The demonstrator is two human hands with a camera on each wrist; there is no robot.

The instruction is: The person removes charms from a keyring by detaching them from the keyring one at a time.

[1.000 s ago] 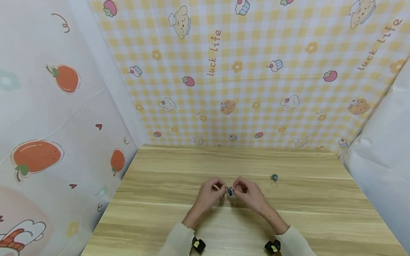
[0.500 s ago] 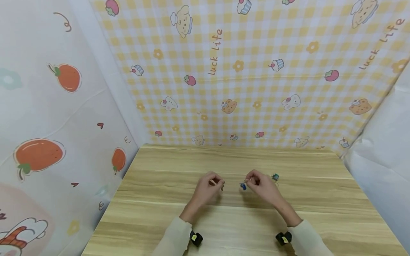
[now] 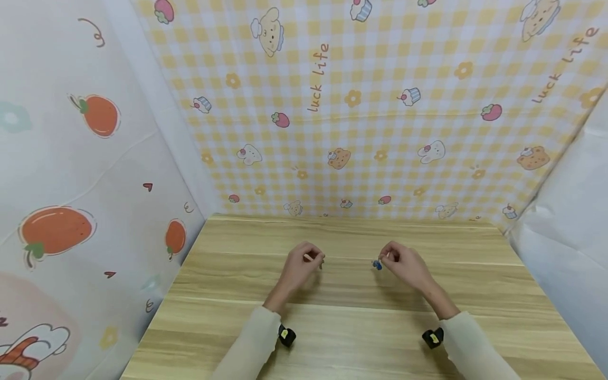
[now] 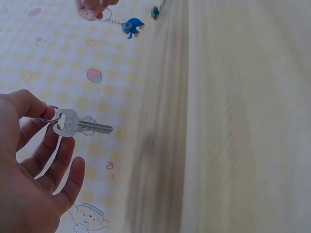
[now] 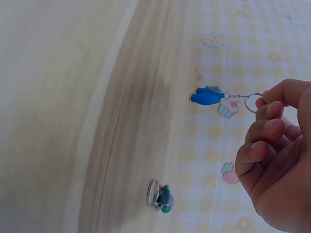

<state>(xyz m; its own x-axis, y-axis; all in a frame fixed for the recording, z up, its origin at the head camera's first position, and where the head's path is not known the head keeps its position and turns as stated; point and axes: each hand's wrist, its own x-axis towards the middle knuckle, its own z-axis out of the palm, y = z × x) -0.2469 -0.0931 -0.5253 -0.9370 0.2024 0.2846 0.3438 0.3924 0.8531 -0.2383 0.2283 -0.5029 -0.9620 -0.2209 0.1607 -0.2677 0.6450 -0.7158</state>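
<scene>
In the left wrist view a silver key [image 4: 70, 123] hangs from a small metal ring [image 4: 47, 119]. My left hand [image 3: 300, 265] pinches that ring between thumb and index finger, the other fingers loosely bent. A blue figure keychain [image 5: 206, 95] dangles on a short chain from a larger split ring [image 5: 253, 103]. The thumb and index finger of my right hand [image 3: 405, 265] pinch this split ring. Both hands are raised over the wooden table [image 3: 347, 327], well apart. A second keychain, with a green figure [image 5: 166, 200], lies on the table near my right hand, hidden behind it in the head view.
A yellow checked cloth [image 3: 361, 126] with cartoon prints rises along the table's back edge. White sheeting with fruit prints [image 3: 57, 158] stands at the left, and plain white sheeting [image 3: 570, 237] at the right. Black wrist cameras [image 3: 287, 335] sit below both cuffs.
My hands have parted from close together at the middle, moving outward and toward the back. The blue figure keychain has gone right with my right hand; the left hand has moved left.
</scene>
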